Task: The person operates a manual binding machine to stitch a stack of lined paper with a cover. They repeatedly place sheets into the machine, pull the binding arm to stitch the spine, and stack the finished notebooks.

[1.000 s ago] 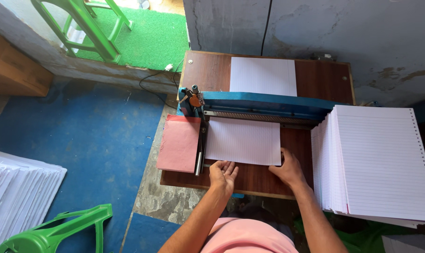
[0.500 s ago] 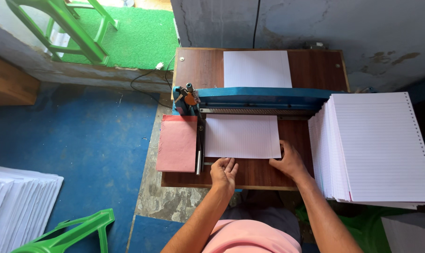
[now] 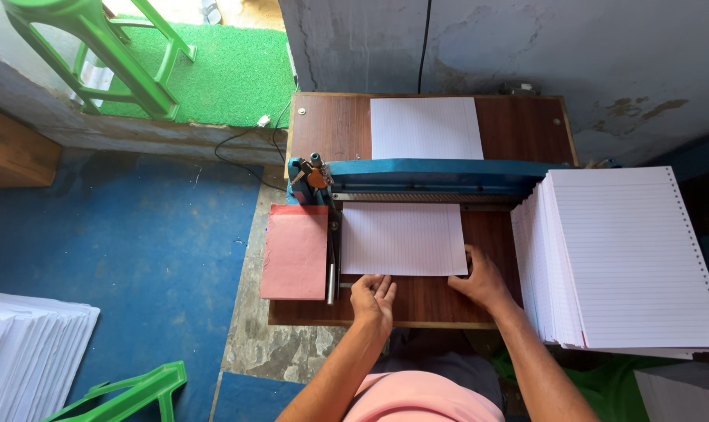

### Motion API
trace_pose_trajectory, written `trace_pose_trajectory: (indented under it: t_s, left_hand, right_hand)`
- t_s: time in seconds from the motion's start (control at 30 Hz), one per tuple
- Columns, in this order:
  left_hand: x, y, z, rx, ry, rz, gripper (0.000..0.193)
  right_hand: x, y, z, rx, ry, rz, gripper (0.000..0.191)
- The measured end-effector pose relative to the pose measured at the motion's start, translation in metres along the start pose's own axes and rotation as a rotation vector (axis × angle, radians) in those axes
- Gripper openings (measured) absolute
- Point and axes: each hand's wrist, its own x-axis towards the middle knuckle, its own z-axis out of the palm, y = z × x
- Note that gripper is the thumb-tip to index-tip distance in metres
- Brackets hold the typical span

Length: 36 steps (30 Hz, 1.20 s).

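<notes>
Lined sheet on wooden worktop, far edge hidden under blue cutter bar; left hand flat, open, at its near edge; right hand spread on its corner, gripping nothing; paper stack crowding right, partly cut off

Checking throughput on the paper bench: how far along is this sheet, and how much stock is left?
Done: part of the lined sheet already shows beyond the blue machine bar. In hand: the left hand and right hand rest at the near edge of the sheet's front part. Left: a thick fanned stack of lined paper sits at the right, holes along its edge.
</notes>
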Motion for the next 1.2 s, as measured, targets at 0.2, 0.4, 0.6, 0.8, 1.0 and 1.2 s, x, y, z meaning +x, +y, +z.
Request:
trace_pose_trajectory:
  t_s: [0.2,0.4,0.6,0.8,1.0,1.2]
  left_hand:
    - [-0.001,0.001,0.004,0.017,0.011,0.000,0.045]
    - [-0.001,0.004,0.003,0.043,-0.015,0.002,0.044]
    - [-0.002,0.005,0.001,0.083,-0.016,0.008,0.046]
    - [-0.006,0.006,0.002,0.089,-0.015,0.004,0.049]
    - [-0.010,0.002,0.001,0.108,0.000,0.002,0.044]
    - [-0.010,-0.004,0.001,0.121,-0.002,-0.001,0.044]
  right_hand:
    - [0.001,0.001,0.002,0.011,0.005,-0.002,0.083]
    - [0.002,0.001,0.002,-0.004,0.026,0.004,0.084]
    - [0.001,-0.002,0.003,0.023,0.032,0.030,0.081]
    - [-0.003,-0.005,-0.001,0.094,-0.007,0.079,0.087]
    - [-0.005,-0.002,-0.005,0.504,-0.018,0.232,0.067]
    - [0.008,0.004,-0.007,0.899,-0.020,0.358,0.057]
